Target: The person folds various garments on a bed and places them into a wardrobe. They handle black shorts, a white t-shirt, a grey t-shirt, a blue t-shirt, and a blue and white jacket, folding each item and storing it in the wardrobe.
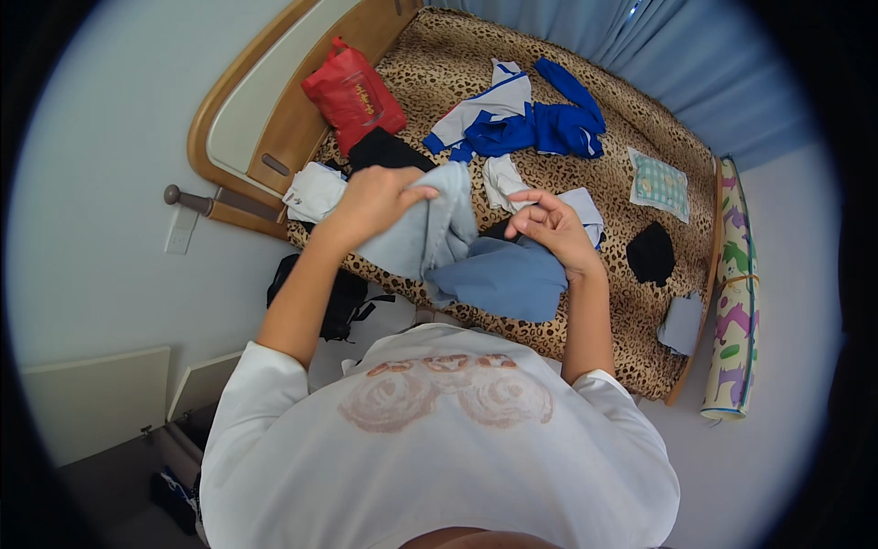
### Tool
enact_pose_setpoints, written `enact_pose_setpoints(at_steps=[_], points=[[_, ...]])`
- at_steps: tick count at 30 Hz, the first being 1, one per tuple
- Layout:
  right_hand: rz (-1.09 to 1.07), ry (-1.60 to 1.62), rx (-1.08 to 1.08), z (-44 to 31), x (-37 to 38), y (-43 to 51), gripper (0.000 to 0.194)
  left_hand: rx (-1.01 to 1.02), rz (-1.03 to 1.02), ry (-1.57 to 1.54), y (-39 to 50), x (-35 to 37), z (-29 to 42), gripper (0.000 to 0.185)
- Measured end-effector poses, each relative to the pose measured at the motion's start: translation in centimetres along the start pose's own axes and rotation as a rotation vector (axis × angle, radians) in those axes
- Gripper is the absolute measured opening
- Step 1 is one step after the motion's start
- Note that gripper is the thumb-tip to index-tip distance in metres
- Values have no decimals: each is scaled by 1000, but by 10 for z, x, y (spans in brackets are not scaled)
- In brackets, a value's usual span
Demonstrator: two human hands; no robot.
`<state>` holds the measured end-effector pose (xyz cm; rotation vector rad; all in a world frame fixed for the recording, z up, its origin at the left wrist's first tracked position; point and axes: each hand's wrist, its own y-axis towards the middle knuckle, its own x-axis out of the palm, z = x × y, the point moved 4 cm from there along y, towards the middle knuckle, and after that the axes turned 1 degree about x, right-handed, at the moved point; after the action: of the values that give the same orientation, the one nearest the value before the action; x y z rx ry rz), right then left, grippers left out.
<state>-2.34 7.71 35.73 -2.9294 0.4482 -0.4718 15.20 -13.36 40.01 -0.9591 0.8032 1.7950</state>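
Observation:
My left hand (387, 202) grips a light blue denim garment (439, 226) by its upper edge, thumb on the cloth, and lifts it over the near side of the bed. Just beside it on the right, my right hand (552, 230) has its fingers loosely curled and apart, with nothing seen between them. Under and beside that hand lies a medium blue garment (511, 281), which meets the lower part of the denim. A crumpled white cloth (504, 182) is behind my right hand, and a black garment (387, 151) lies behind my left.
On the leopard-print bedspread (617, 316) are a blue and white jacket (504, 127), a red bag (357, 96), a checked pad (660, 185), a black cloth (650, 254) and a folded grey cloth (681, 322). A rolled patterned mat (734, 309) stands beyond the bed's right edge. A black backpack (343, 309) is below left.

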Motion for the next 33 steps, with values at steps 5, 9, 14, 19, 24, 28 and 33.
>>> enact_pose_setpoints(at_steps=[5, 9, 14, 19, 24, 28, 33], points=[[-182, -171, 99, 27, 3, -4, 26, -40, -7, 172, 19, -35, 1, 42], [-389, -27, 216, 68, 27, 13, 30, -7, 86, 130, 14, -49, 23, 36], [-382, 73, 240, 98, 52, 45, 32, 258, 42, 221, -34, -29, 91, 34], [-411, 88, 238, 99, 59, 71, 31, 264, -294, -51, -75, 19, 124, 55], [-496, 26, 267, 100, 66, 78, 30, -49, 153, 50, -102, 3, 82, 79], [-506, -32, 268, 95, 79, 73, 30, -370, 39, -230, -139, 16, 55, 69], [-472, -106, 254, 84, 95, 72, 29, -418, 121, -427, -183, 18, 20, 57]])
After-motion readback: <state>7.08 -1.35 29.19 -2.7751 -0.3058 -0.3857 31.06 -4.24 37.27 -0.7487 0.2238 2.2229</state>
